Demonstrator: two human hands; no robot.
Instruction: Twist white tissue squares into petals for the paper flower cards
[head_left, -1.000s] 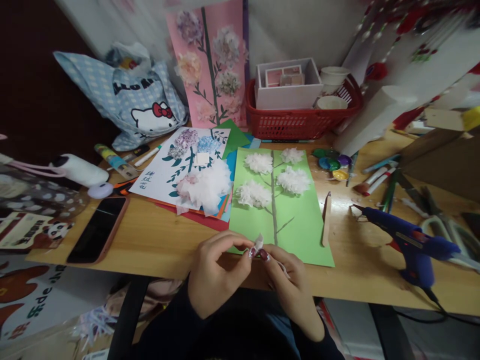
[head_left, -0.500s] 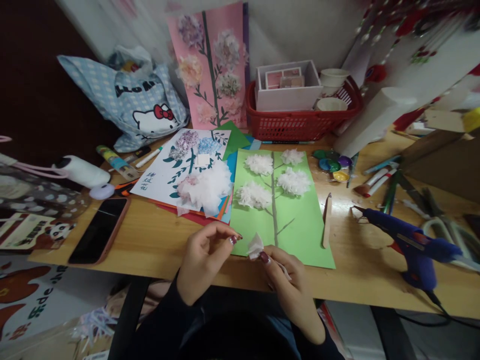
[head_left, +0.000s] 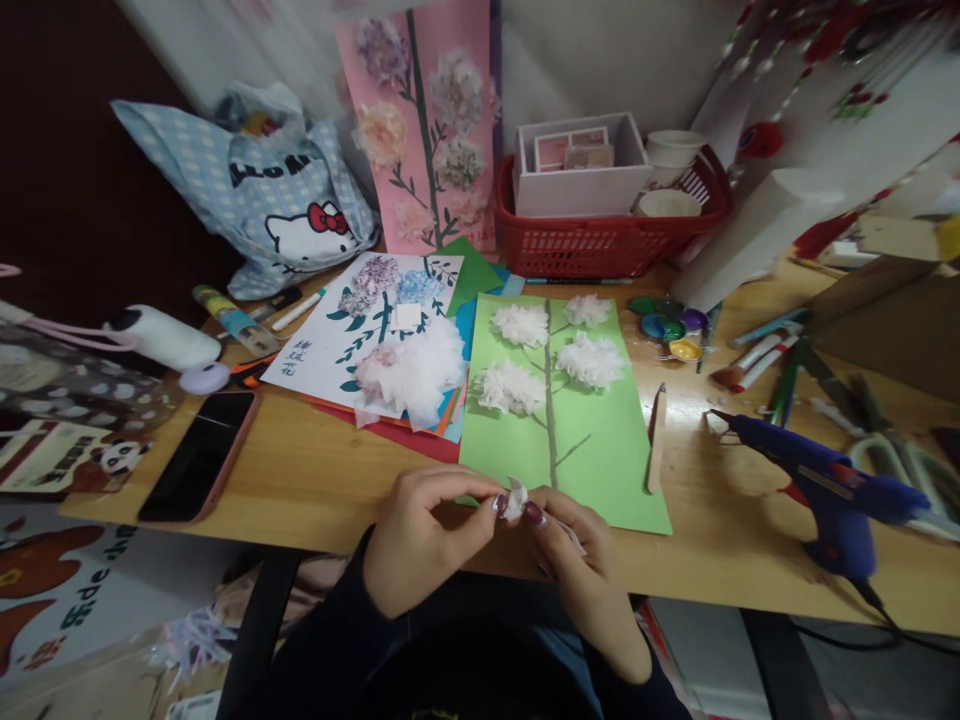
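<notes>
Both hands [head_left: 427, 540] pinch white tissue [head_left: 516, 498] — thin, crumpled.

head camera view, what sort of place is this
Likely a craft desk indoors: a blue glue gun and a green sheet bearing white ruffled flowers lie on the wooden tabletop.

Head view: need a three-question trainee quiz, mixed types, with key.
1. How many ruffled pale paper flowers are on the light-green paper sheet?
2. True or false: the blue plastic glue gun lies to the right of that sheet.
3. The left hand and right hand both pinch:
a) flat wooden stick
b) small crumpled white piece
c) black-screened phone

Key: 1. Four; 2. True; 3. b
</notes>
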